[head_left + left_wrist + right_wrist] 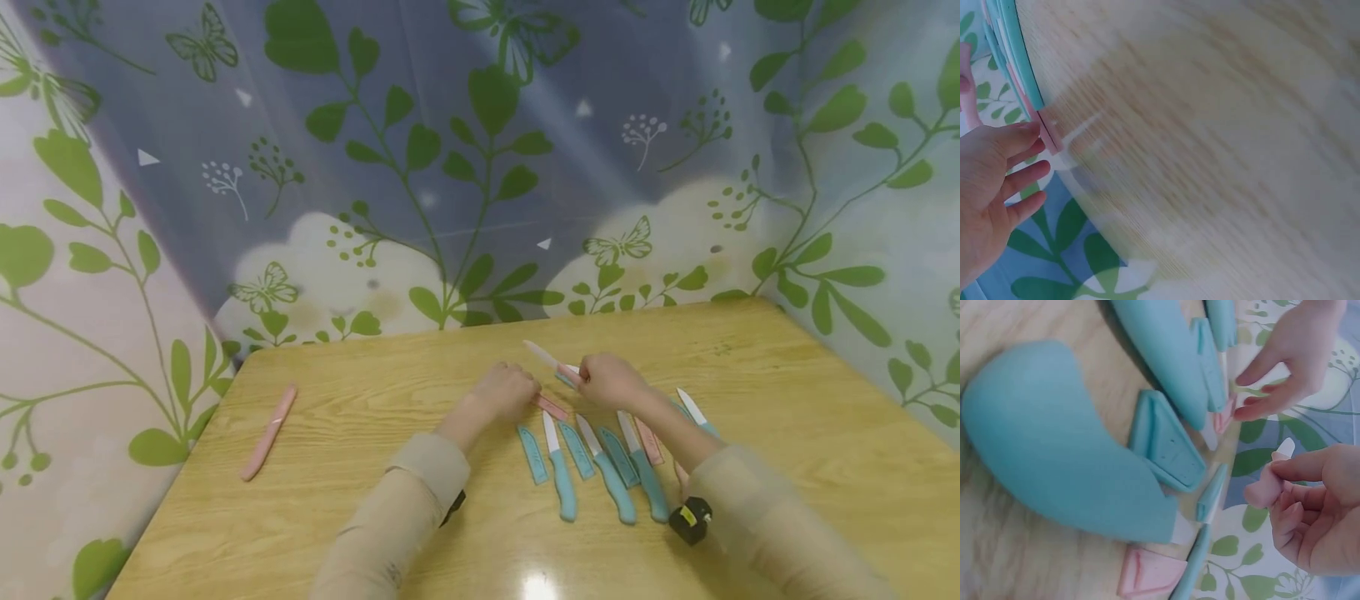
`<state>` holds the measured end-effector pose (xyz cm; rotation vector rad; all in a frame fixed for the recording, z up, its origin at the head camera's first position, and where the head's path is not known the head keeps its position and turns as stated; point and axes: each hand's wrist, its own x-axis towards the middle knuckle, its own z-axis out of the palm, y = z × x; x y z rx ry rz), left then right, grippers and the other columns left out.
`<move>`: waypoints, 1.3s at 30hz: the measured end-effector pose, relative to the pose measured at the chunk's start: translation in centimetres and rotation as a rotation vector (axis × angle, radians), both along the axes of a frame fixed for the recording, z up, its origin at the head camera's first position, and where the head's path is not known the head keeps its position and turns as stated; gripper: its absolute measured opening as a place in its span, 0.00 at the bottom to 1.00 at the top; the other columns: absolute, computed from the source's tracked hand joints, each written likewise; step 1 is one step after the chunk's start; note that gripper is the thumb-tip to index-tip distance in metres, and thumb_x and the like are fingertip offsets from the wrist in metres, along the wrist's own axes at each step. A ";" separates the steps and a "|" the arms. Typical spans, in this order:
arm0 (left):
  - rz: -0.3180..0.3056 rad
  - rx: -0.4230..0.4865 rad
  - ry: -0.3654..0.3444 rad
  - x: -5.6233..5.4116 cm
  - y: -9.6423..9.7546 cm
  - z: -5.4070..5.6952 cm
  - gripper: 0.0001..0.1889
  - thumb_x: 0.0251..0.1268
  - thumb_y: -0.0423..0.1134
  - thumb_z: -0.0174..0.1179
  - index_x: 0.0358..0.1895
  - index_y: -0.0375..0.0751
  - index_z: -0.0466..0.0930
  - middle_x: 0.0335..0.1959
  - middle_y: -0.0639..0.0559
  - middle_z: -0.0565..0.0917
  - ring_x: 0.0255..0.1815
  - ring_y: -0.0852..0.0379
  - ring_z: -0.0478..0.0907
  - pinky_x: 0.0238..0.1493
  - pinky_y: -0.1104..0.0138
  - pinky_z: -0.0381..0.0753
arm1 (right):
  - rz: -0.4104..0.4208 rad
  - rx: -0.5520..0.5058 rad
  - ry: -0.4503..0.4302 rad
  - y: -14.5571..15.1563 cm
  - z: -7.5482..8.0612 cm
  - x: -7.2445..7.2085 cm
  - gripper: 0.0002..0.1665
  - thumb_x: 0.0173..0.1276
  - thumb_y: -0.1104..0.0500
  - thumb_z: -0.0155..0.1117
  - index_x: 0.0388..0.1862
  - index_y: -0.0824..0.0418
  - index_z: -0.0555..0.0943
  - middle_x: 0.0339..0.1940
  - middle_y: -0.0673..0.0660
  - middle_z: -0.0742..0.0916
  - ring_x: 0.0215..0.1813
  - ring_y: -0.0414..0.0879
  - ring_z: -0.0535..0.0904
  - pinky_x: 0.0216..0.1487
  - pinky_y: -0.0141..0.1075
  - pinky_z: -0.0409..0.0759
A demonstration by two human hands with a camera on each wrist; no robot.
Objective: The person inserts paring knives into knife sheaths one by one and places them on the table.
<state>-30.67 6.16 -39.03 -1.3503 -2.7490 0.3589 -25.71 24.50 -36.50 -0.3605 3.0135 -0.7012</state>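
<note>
My left hand (504, 390) pinches the near end of a pink knife sheath (551, 406), low over the table. In the left wrist view, that hand's thumb and forefinger meet at the sheath (1049, 134) while the other fingers spread. To its right, my right hand (611, 382) grips a paring knife (1264, 487) by its pink handle, its bare white blade (542, 354) pointing up and left. Below both hands lie teal-handled paring knives (613, 487) with white blades, alternating with teal sheaths (532, 455). Another pink sheath (648, 442) is partly hidden by the right forearm.
A pink knife in its sheath (270, 433) lies alone at the left of the wooden table (360, 392). Another bare-bladed teal knife (696, 410) lies right of the right forearm. A leaf-patterned curtain (420, 192) stands behind the table.
</note>
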 end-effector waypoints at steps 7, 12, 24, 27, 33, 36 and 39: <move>-0.014 -0.020 -0.013 -0.1 -0.3 -0.3 0.04 0.63 0.38 0.59 0.39 0.47 0.80 0.35 0.57 0.82 0.38 0.60 0.78 0.45 0.68 0.74 | 0.007 -0.016 -0.025 -0.2 0.1 0.5 0.09 0.67 0.65 0.55 0.32 0.72 0.77 0.22 0.56 0.78 0.21 0.44 0.70 0.23 0.30 0.70; -0.053 -0.038 0.026 -0.2 -0.6 -0.7 0.04 0.64 0.38 0.58 0.38 0.46 0.81 0.35 0.58 0.82 0.38 0.61 0.78 0.45 0.70 0.75 | 0.002 0.017 0.001 -0.1 -0.3 0.4 0.17 0.71 0.56 0.54 0.27 0.68 0.76 0.19 0.54 0.76 0.21 0.44 0.70 0.22 0.32 0.69; -0.076 -0.035 0.023 -0.2 0.1 -0.6 0.05 0.62 0.34 0.60 0.40 0.47 0.81 0.36 0.58 0.82 0.39 0.60 0.78 0.45 0.70 0.75 | 0.011 0.033 0.007 0.2 0.3 0.4 0.14 0.69 0.60 0.55 0.28 0.69 0.76 0.20 0.54 0.77 0.21 0.45 0.70 0.23 0.32 0.69; -0.087 -0.043 0.038 -0.2 0.2 -0.6 0.06 0.61 0.34 0.61 0.40 0.47 0.82 0.37 0.58 0.82 0.40 0.61 0.78 0.46 0.71 0.75 | 0.017 0.033 0.010 0.4 0.2 0.4 0.14 0.69 0.60 0.55 0.27 0.69 0.76 0.20 0.54 0.77 0.21 0.45 0.70 0.23 0.32 0.70; -0.016 0.022 -0.027 -0.4 -0.1 -0.6 0.04 0.60 0.32 0.59 0.37 0.43 0.81 0.37 0.55 0.81 0.40 0.58 0.78 0.47 0.69 0.75 | 0.008 0.050 0.001 0.3 0.0 0.3 0.13 0.69 0.59 0.55 0.28 0.68 0.77 0.21 0.55 0.77 0.22 0.45 0.70 0.23 0.33 0.70; 0.057 0.097 -0.113 -0.5 -0.5 -0.5 0.04 0.59 0.30 0.59 0.34 0.42 0.80 0.34 0.54 0.78 0.37 0.58 0.76 0.44 0.70 0.76 | -0.002 0.047 -0.016 0.3 0.0 0.2 0.13 0.69 0.60 0.55 0.26 0.66 0.77 0.20 0.55 0.77 0.21 0.45 0.69 0.22 0.32 0.69; 0.111 0.156 -0.191 -0.7 -0.9 -0.2 0.04 0.57 0.29 0.60 0.30 0.43 0.78 0.30 0.55 0.75 0.32 0.58 0.73 0.38 0.71 0.75 | 0.000 0.037 -0.022 0.4 0.0 0.2 0.13 0.69 0.60 0.55 0.26 0.66 0.76 0.20 0.55 0.77 0.20 0.45 0.69 0.21 0.32 0.68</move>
